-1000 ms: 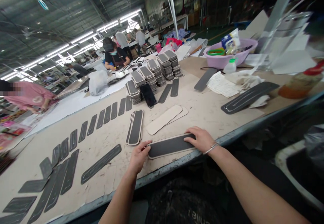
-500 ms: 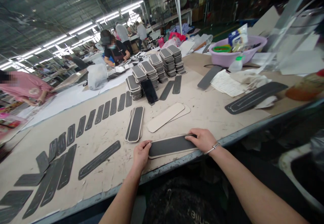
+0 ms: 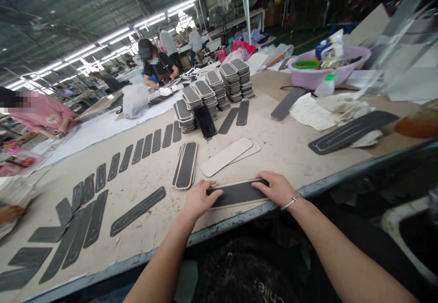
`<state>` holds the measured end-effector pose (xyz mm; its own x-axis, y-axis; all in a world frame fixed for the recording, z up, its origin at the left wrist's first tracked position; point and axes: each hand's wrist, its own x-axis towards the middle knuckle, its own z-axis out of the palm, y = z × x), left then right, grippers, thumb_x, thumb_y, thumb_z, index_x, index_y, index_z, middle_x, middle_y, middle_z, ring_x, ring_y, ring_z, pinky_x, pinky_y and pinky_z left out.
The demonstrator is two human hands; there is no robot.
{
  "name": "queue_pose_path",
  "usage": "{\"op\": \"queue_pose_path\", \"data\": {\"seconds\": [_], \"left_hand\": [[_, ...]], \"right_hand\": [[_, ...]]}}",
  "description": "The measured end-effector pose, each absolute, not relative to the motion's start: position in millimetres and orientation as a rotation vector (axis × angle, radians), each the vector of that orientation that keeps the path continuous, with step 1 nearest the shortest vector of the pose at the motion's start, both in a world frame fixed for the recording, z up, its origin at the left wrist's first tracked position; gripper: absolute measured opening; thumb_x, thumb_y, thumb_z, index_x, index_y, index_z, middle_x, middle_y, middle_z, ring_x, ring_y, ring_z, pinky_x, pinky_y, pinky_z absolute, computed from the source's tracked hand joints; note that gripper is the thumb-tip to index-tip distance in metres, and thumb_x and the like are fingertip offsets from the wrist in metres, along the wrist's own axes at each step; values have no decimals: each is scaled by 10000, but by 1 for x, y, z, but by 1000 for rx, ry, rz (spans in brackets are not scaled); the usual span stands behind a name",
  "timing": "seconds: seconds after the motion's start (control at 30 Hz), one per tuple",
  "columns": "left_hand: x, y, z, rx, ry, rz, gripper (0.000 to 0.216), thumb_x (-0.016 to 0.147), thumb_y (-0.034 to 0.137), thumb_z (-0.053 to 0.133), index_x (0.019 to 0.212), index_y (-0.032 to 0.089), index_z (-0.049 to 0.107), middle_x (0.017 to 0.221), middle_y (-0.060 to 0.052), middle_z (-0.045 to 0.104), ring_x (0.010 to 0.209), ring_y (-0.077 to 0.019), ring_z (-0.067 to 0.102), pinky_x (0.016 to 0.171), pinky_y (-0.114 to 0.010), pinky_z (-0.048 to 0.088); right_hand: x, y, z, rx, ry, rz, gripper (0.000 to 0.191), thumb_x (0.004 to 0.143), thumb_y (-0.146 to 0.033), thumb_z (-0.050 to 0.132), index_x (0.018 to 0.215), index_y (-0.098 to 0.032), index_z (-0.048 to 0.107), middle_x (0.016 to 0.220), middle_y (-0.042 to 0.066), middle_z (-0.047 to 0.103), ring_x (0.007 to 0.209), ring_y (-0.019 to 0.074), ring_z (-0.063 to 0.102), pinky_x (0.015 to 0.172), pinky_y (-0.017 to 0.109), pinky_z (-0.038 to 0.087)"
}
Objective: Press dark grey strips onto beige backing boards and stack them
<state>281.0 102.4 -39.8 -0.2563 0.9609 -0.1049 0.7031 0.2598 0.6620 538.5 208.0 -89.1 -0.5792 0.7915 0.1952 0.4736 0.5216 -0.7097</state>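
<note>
A long dark grey panel with a pale border (image 3: pixel 239 194) lies at the table's front edge, right before me. My left hand (image 3: pixel 200 199) rests over its left end, thumb on the dark face and fingers spread apart from it. At the right end my right hand (image 3: pixel 278 188) grips the panel, thumb on top and fingers at the far edge. Just beyond are a small group of similar bordered panels (image 3: pixel 185 166) and two overlapping cream pieces (image 3: pixel 227 157). A dark strip with a glossy line along its outline (image 3: pixel 138 211) lies to the left.
Several dark strips (image 3: pixel 85 223) spread across the table's left side. Stacks of bordered panels (image 3: pixel 230 84) stand at the back, a black phone (image 3: pixel 205 121) leaning there. Rightward are a purple basin (image 3: pixel 310 77), a small bottle (image 3: pixel 326 86) and a larger dark strip (image 3: pixel 352 132). Co-workers sit beyond.
My left hand has loosened from the panel's left end, its thumb and fingers now apart and farther over the panel. My right hand stays at the right end. The view has shifted slightly.
</note>
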Motion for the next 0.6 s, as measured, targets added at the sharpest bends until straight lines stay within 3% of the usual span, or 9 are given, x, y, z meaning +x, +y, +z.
{"op": "queue_pose_path", "data": {"seconds": [0.1, 0.27, 0.6], "left_hand": [[299, 119, -41, 1725, 1890, 552, 352, 729, 413, 663, 1016, 212, 699, 990, -70, 684, 898, -226, 605, 847, -313, 431], [314, 133, -59, 1707, 1845, 549, 173, 749, 304, 628, 851, 197, 721, 806, -27, 698, 787, -192, 617, 751, -282, 453], [316, 131, -70, 1601, 1888, 565, 190, 783, 293, 563, 758, 173, 709, 696, 8, 648, 704, -148, 570, 688, -247, 435]], "right_hand": [[537, 206, -88, -975, -2234, 859, 182, 863, -370, 528, 848, -211, 617, 845, 20, 638, 809, 169, 583, 757, 286, 444], [535, 205, -88, -980, -2232, 865, 171, 865, -357, 535, 835, -206, 610, 829, 22, 625, 799, 171, 575, 739, 285, 439], [535, 207, -94, -937, -2237, 855, 218, 861, -388, 510, 810, -224, 644, 815, 15, 663, 779, 174, 611, 717, 290, 470]]}}
